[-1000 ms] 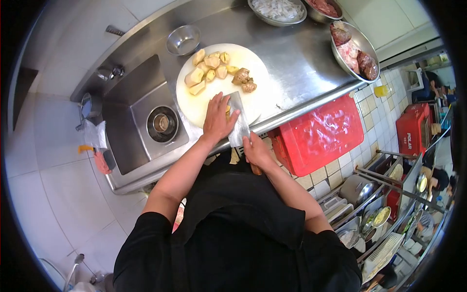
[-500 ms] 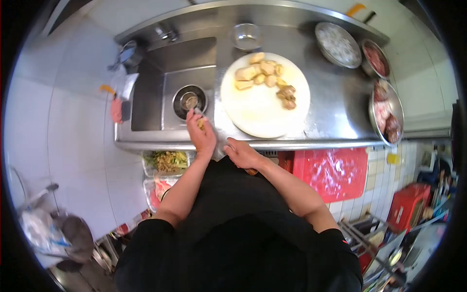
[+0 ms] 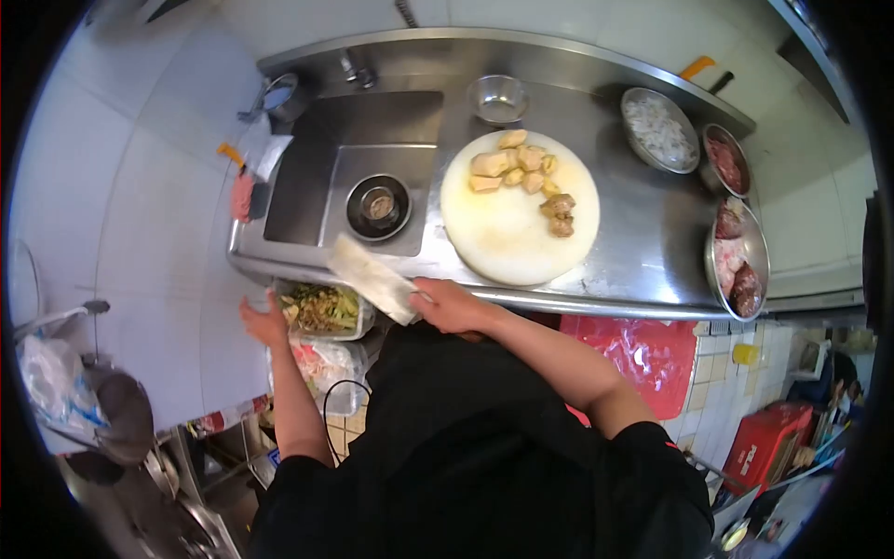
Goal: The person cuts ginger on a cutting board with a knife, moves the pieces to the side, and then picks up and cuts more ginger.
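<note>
My right hand (image 3: 449, 305) is wrapped round the handle of a cleaver (image 3: 365, 275), whose broad blade points left across the counter's front edge. My left hand (image 3: 265, 321) is held out with fingers apart and nothing in it, beside a clear bin of vegetable scraps (image 3: 321, 310). On the round white cutting board (image 3: 503, 256) lie several peeled pale-yellow ginger pieces (image 3: 491, 165). A brown, knobbly, unpeeled ginger piece (image 3: 559, 214) rests at the board's right side.
In the sink (image 3: 307, 177) stands a dark bowl (image 3: 379, 207) with a smaller cup inside. A steel bowl (image 3: 498, 100) sits behind the board. Bowls of whitish pieces (image 3: 660, 130), red meat (image 3: 725, 160) and larger meat chunks (image 3: 740, 265) line the right. Below is a red crate (image 3: 643, 359).
My left hand has moved from beside the cleaver blade, left and down to the scrap bin; a small yellowish bit at it no longer shows. The cleaver has swung flatter. The view has shifted.
</note>
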`<state>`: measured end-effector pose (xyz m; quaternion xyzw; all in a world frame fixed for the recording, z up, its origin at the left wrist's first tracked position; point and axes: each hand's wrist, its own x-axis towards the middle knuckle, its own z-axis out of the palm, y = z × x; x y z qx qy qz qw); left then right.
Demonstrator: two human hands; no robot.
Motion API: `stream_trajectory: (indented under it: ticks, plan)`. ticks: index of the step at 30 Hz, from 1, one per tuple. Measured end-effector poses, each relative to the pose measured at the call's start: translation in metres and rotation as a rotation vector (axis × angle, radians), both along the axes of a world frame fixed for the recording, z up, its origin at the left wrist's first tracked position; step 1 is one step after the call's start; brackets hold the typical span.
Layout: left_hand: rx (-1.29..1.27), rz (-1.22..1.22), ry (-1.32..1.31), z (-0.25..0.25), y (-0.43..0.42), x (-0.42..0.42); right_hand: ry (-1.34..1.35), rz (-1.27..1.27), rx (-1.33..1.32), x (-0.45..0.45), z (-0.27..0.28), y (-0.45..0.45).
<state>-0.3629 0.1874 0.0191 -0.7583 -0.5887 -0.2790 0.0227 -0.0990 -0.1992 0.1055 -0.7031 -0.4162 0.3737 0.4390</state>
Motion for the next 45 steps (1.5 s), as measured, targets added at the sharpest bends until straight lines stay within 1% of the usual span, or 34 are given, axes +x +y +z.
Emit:
stream_trajectory:
  ticks: [1, 2, 3, 4, 6, 7, 8, 10, 11, 12, 13, 14, 16, 17, 19, 20, 22, 23, 26, 27, 28, 30, 31, 32, 34, 36, 37, 38, 39, 40, 42, 43, 44, 45]
  plan:
    - [-0.01, -0.028, -0.005, 0.007, 0.004, 0.008, 0.191, -0.102, -0.051, 0.009, 0.006, -0.026]
    - [0.118, -0.088, -0.076, 0.018, 0.005, 0.014, 0.384, -0.203, -0.099, 0.017, 0.012, -0.054]
    - [0.244, -0.144, -0.151, 0.027, 0.002, 0.023, 0.477, -0.349, -0.019, 0.019, 0.001, -0.082]
    - [0.23, -0.16, -0.157, 0.034, -0.005, 0.037, 0.566, -0.492, 0.065, 0.018, -0.009, -0.112]
    - [0.084, -0.422, -0.392, 0.051, -0.02, 0.088, 0.581, -0.743, 0.051, 0.02, -0.01, -0.172]
    - [0.027, -0.55, -0.464, 0.063, -0.044, 0.125, 0.6, -0.891, 0.095, 0.016, -0.011, -0.197]
    - [-0.119, -0.665, -0.502, 0.072, -0.071, 0.161, 0.619, -1.039, 0.141, 0.011, -0.012, -0.221]
    - [-0.353, -0.899, -0.539, 0.079, -0.143, 0.235, 0.547, -1.15, 0.202, 0.001, -0.012, -0.266]
    - [-0.521, -1.062, -0.491, 0.086, -0.186, 0.264, 0.545, -1.164, 0.209, -0.006, -0.011, -0.28]
    - [-0.471, -1.26, -0.335, 0.08, -0.217, 0.293, 0.506, -1.255, 0.217, -0.014, -0.007, -0.291]
    - [-0.6, -1.398, -0.298, 0.095, -0.259, 0.313, 0.466, -1.347, 0.226, -0.024, -0.006, -0.299]
    - [-0.785, -1.53, -0.261, 0.104, -0.293, 0.336, 0.463, -1.365, 0.237, -0.034, -0.008, -0.304]
    - [-0.619, -1.735, -0.002, 0.114, -0.339, 0.376, 0.42, -1.474, 0.245, -0.056, -0.013, -0.309]
    - [-0.615, -1.757, 0.003, 0.112, -0.354, 0.395, 0.438, -1.504, 0.247, -0.067, -0.012, -0.306]
    - [-0.331, -1.853, 0.397, 0.104, -0.375, 0.429, 0.458, -1.526, 0.248, -0.09, -0.015, -0.3]
    - [-0.321, -1.872, 0.401, 0.102, -0.379, 0.44, 0.482, -1.526, 0.238, -0.101, -0.018, -0.298]
    - [-0.378, -1.908, 0.675, 0.101, -0.381, 0.457, 0.483, -1.535, 0.249, -0.122, -0.028, -0.296]
    - [-0.283, -1.974, 0.618, 0.073, -0.371, 0.471, 0.52, -1.526, 0.26, -0.13, -0.029, -0.292]
    - [-0.212, -1.976, 0.618, 0.09, -0.359, 0.453, 0.585, -1.548, 0.282, -0.152, -0.035, -0.287]
    - [-0.224, -1.976, 0.549, 0.092, -0.35, 0.444, 0.552, -1.511, 0.238, -0.156, -0.03, -0.287]
    - [-0.225, -1.984, 0.566, 0.097, -0.344, 0.431, 0.52, -1.47, 0.193, -0.159, -0.029, -0.287]
    - [-0.613, -1.801, 0.501, 0.105, -0.329, 0.408, 0.544, -1.462, 0.2, -0.16, -0.034, -0.289]
    - [-0.684, -1.78, 0.473, 0.098, -0.318, 0.401, 0.487, -1.399, 0.185, -0.157, -0.035, -0.289]
    - [-0.689, -1.78, 0.486, 0.091, -0.31, 0.393, 0.428, -1.336, 0.168, -0.154, -0.036, -0.289]
    - [-0.718, -1.69, 0.513, 0.092, -0.303, 0.372, 0.445, -1.324, 0.149, -0.141, -0.032, -0.282]
    - [-0.747, -1.659, 0.537, 0.09, -0.304, 0.359, 0.385, -1.198, 0.099, -0.125, -0.026, -0.271]
    - [-0.745, -1.619, 0.528, 0.087, -0.304, 0.354, 0.314, -1.149, 0.004, -0.116, -0.02, -0.264]
    - [-0.741, -1.581, 0.519, 0.085, -0.303, 0.35, 0.32, -1.152, 0.002, -0.108, -0.014, -0.254]
    - [-0.703, -1.623, 0.45, 0.077, -0.299, 0.347, 0.061, -1.108, -0.111, -0.1, -0.007, -0.242]
    - [-0.706, -1.63, 0.456, 0.078, -0.295, 0.344, -0.195, -1.051, -0.224, -0.094, -0.001, -0.229]
    - [-0.868, -1.663, 0.389, 0.079, -0.288, 0.342, -0.168, -1.027, -0.255, -0.082, 0.012, -0.205]
    - [-0.869, -1.675, 0.394, 0.072, -0.282, 0.342, -0.146, -0.994, -0.279, -0.077, 0.015, -0.195]
    - [-0.876, -1.705, 0.321, 0.063, -0.276, 0.341, -0.143, -1.008, -0.282, -0.074, 0.014, -0.185]
    - [-0.884, -1.733, 0.25, 0.06, -0.272, 0.342, -0.211, -1.007, -0.258, -0.072, 0.013, -0.176]
